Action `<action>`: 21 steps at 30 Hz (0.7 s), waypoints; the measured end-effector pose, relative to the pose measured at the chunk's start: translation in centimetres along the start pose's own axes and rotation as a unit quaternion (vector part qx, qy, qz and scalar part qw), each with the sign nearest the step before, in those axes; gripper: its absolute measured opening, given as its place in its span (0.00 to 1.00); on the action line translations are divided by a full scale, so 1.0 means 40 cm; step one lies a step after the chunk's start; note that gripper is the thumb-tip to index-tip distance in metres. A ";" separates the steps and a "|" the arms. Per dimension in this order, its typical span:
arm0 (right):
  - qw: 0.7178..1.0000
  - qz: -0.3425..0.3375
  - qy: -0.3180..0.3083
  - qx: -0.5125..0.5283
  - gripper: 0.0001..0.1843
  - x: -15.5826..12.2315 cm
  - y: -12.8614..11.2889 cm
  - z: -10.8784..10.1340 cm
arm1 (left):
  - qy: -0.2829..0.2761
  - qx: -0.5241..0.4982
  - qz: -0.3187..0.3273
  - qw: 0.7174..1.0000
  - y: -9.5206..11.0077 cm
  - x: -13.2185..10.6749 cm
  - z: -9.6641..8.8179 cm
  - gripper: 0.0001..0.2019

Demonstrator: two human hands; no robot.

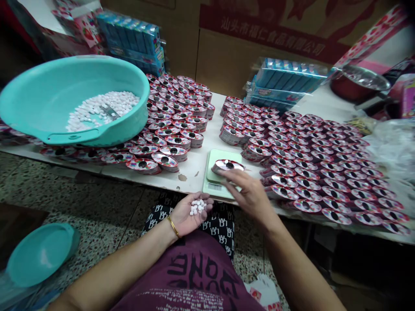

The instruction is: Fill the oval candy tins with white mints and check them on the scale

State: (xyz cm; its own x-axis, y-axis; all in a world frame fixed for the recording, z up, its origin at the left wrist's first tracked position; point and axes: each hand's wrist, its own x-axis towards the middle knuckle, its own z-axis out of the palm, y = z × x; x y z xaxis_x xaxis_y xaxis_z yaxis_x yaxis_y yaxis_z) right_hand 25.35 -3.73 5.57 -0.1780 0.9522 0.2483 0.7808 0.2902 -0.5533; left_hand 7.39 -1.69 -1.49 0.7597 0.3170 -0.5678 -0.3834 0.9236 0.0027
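A seated person works at a low table (201, 147) crowded with candy tins. The left hand (191, 214) is held palm up over the lap, fingers loosely curled into a cup around a small pile of white candies (197, 207); a gold bangle (173, 226) circles the wrist. The right hand (249, 193) reaches forward with fingers stretched out, tips on the near rim of a tin (227, 165) that sits on a pale green scale (218, 181) at the table's front edge. Whether those fingers pinch the tin or only touch it cannot be told. To the left, a teal basin (48, 90) rests tilted on top of stacked tins (177, 125) and holds a heap (97, 108) of the same white sweets. More rows of tins (324, 168) spread to the right of the scale. Blue packs (285, 80) stand against cardboard boxes (220, 60) behind. A smaller teal bowl (39, 255) lies on the speckled floor.
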 end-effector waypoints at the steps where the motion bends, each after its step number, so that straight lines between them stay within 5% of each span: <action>1: 0.999 0.015 0.039 -0.017 0.15 0.005 0.020 -0.007 | 0.003 -0.001 -0.005 1.000 0.006 -0.003 -0.004 0.07; 5: 0.991 0.019 0.097 -0.088 0.13 0.040 0.093 -0.030 | 0.006 -0.011 0.022 1.000 0.044 -0.022 -0.044 0.07; 12: 0.983 -0.045 -0.021 -0.179 0.19 0.091 0.118 0.003 | 0.033 -0.021 0.076 0.996 0.079 -0.052 -0.098 0.06; 21: 0.990 0.007 0.027 -0.138 0.16 0.019 0.138 -0.017 | 0.035 -0.024 0.064 0.997 0.075 -0.048 -0.096 0.06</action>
State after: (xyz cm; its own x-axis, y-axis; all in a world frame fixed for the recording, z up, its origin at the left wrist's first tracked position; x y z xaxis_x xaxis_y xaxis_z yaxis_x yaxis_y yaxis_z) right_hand 29.93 -1.49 3.25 -0.1397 0.9472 0.2887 0.9180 0.2332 -0.3207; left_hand 2.77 -0.38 -3.54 0.6653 0.4143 -0.6211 -0.5002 0.8649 0.0411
